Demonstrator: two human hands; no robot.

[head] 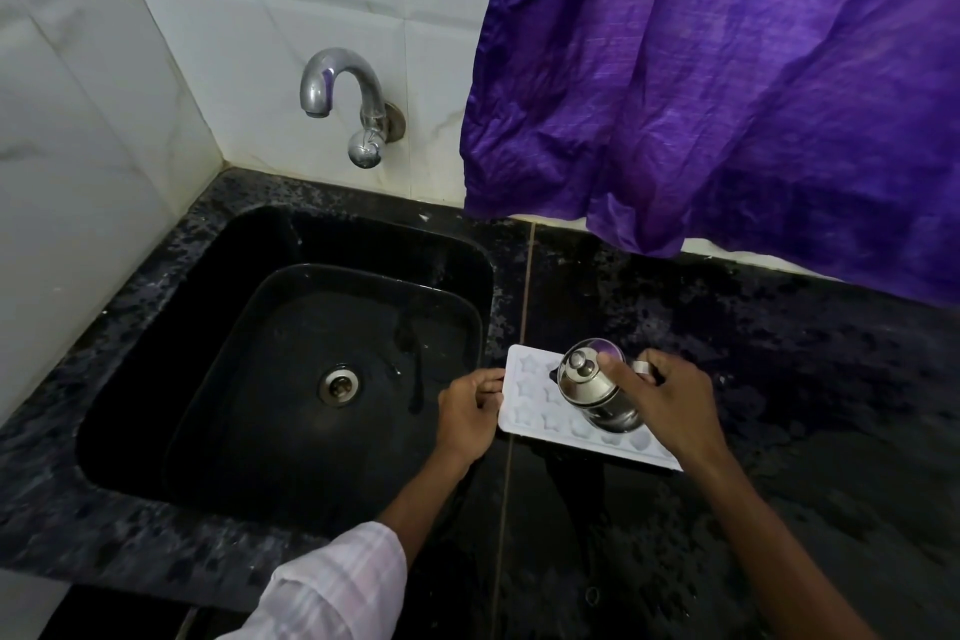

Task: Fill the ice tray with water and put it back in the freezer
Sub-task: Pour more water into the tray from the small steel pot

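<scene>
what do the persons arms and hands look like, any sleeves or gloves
Both hands are bare, left hand and right hand: no gloves, no watch at either wrist. The left arm wears a pale pink-and-white checked sleeve, ending partway up the forearm. The right forearm shows no sleeve.

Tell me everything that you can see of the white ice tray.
The ice tray is white, rectangular and looks like plastic, with star-shaped cells in rows. It lies flat on the black counter, just right of the sink. The left hand grips its left edge. The right hand holds a steel jug over it, hiding part. Water in the cells cannot be told.
</scene>
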